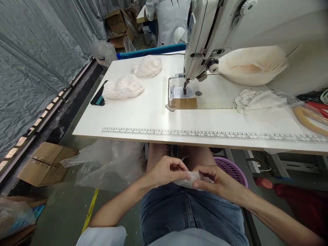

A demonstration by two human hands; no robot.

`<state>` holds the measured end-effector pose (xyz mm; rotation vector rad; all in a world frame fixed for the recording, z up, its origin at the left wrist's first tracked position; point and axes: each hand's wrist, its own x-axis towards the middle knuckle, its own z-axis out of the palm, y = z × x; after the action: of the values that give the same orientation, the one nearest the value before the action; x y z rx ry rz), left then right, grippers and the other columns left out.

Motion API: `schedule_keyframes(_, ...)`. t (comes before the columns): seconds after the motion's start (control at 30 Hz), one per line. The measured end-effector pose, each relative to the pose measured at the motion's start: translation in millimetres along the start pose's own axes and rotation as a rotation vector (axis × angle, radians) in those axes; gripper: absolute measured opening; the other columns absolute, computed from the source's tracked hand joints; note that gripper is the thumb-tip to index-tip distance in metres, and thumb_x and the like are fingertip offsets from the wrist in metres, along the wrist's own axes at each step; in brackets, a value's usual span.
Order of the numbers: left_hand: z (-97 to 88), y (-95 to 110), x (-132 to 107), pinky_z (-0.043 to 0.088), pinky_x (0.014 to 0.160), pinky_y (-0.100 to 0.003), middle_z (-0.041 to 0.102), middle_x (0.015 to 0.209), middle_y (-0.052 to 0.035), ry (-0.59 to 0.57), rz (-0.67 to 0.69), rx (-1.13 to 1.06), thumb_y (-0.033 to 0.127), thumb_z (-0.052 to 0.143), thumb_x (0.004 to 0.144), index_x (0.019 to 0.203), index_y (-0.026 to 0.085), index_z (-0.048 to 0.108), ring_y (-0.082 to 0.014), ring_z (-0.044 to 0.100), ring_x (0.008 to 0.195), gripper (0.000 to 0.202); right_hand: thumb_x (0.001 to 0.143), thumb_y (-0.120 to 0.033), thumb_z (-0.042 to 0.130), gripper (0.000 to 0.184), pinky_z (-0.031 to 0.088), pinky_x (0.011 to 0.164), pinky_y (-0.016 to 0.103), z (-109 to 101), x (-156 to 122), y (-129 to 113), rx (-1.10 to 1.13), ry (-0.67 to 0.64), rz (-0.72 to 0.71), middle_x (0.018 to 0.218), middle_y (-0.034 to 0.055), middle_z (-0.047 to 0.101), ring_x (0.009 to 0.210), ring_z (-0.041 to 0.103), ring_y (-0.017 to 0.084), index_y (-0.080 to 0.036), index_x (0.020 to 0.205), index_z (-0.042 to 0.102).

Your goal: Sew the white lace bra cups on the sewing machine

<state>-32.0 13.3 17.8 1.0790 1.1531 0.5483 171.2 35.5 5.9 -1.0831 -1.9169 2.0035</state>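
Over my lap, below the table's front edge, both hands pinch a small piece of white lace fabric [195, 176]. My left hand [171, 172] is closed on its left side, thumb and fingers together. From the other side my right hand [217, 179] grips it with thumb and forefinger. Part of the lace is hidden behind the fingers. Beyond the hands is the white sewing table [143, 116] with a sewing machine [202, 44], its presser foot over the metal needle plate [179, 91].
Lace pieces [124, 88] and a white fabric bundle [149, 66] lie on the table's left. More lace [258, 100] and red-handled scissors [317, 108] lie right. A purple basket [232, 169] stands below; plastic bags [110, 164] and a cardboard box [47, 164] are left. A person [172, 20] sits ahead.
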Motion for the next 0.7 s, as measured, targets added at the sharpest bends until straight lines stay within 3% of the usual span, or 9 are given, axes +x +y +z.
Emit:
schedule_keyframes(0.2,-7.0,1.1,-2.3,0.041,0.060,-0.022,0.061,0.066,-0.0018,-0.027,-0.071,-0.119,0.042,0.077,0.061,0.070,0.011,0.067,-0.0101,0.053,0.062,0.034,0.078,-0.049,0.063,0.032,0.039,0.067,0.026,-5.2,-2.1,5.6,0.086,-0.102,0.035,0.077,0.0010,0.057,0.075,0.051,0.016,-0.017,0.080,0.063)
schedule_keyframes(0.4,-8.9,-6.7,-2.8,0.043,0.064,-0.023,0.065,0.069,-0.0034,-0.032,-0.142,-0.283,0.039,0.081,0.055,0.065,0.011,0.063,-0.0110,0.056,0.064,0.035,0.077,-0.043,0.065,0.027,0.036,0.063,0.025,-9.4,1.8,7.9,0.217,-0.182,0.060,0.072,-0.0004,0.052,0.070,0.047,0.013,-0.015,0.076,0.064)
schedule_keyframes(0.57,-1.2,-6.6,0.7,0.039,0.058,-0.021,0.062,0.065,-0.0021,0.026,-0.131,-0.262,0.040,0.080,0.056,0.061,0.011,0.059,-0.0087,0.052,0.059,0.037,0.073,-0.044,0.069,0.031,0.035,0.061,0.024,-5.8,5.7,6.7,0.182,-0.101,0.053,0.071,-0.0012,0.051,0.067,0.045,0.012,-0.015,0.081,0.060)
schedule_keyframes(0.7,0.9,-4.4,0.5,0.036,0.055,-0.020,0.058,0.062,0.0001,0.082,-0.098,-0.221,0.041,0.079,0.058,0.063,0.012,0.056,-0.0079,0.049,0.058,0.037,0.075,-0.053,0.063,0.038,0.030,0.052,0.023,-0.9,8.4,3.2,0.134,0.012,0.073,0.062,-0.0035,0.041,0.058,0.037,0.010,-0.016,0.069,0.055)
